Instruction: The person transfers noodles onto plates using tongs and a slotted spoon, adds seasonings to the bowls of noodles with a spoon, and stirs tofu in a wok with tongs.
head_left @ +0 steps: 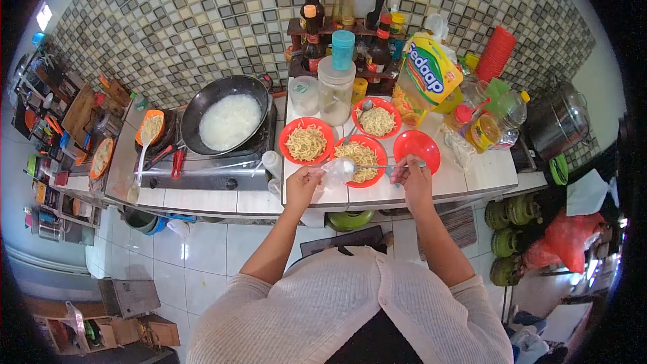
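Pinched in my left hand (302,187) is a small clear plastic bag (332,176) at the counter's front edge. My right hand (413,180) grips the handle end of a metal spoon (379,166), whose bowl points left into or against the bag; I cannot tell which. Beneath the spoon is a red plate of noodles (359,155). Another red plate of noodles (306,143) sits to its left, and a third (376,121) is behind it with a spoon resting on it. Just beyond my right hand lies a red plate (424,147) with no noodles showing.
A black wok (195,104) with bubbly whitish liquid stands on the stove (195,174) at left. Jars (335,94), sauce bottles (342,1) and a yellow-green Sedaap pack (431,67) line the back. A large metal pot (558,118) is at far right.
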A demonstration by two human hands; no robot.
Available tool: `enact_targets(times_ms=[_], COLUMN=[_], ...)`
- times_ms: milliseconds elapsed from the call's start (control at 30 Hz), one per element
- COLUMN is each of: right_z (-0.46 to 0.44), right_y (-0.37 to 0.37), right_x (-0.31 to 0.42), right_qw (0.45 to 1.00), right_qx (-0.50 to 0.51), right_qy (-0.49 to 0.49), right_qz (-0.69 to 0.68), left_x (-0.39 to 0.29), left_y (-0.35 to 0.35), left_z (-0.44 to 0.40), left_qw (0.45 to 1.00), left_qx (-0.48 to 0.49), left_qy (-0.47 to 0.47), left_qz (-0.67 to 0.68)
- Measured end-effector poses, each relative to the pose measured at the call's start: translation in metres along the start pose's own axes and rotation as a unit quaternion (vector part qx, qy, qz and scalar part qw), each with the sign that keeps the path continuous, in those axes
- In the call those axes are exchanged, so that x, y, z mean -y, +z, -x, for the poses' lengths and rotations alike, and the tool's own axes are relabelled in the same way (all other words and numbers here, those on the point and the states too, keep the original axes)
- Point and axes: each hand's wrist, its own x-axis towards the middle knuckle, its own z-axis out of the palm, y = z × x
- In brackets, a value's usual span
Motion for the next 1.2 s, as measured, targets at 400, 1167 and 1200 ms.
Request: enact_targets(times_ms=[400,1167,1200], right_z=[-0.002,-0.025,-0.031], right_y=[-0.071,-0.19,-0.196], right_x=[-0.012,0.018,0.017], right_qw=[0.983,0.813,0.815], right_qx=[-0.118,0.07,0.075], right_qy=[-0.064,-0.34,-0.338], right_qz=[-0.125,0.468,0.465], left_x=[0.028,-0.007,-0.01], left_y=[0.016,0.049,0.056], left_z=[0.006,0.05,0.051], left_qw=[0.977,0.887,0.885], left_qx=[-0.049,-0.139,-0.142], left_qy=[-0.127,-0.028,-0.032], left_qz=[0.161,-0.439,-0.442])
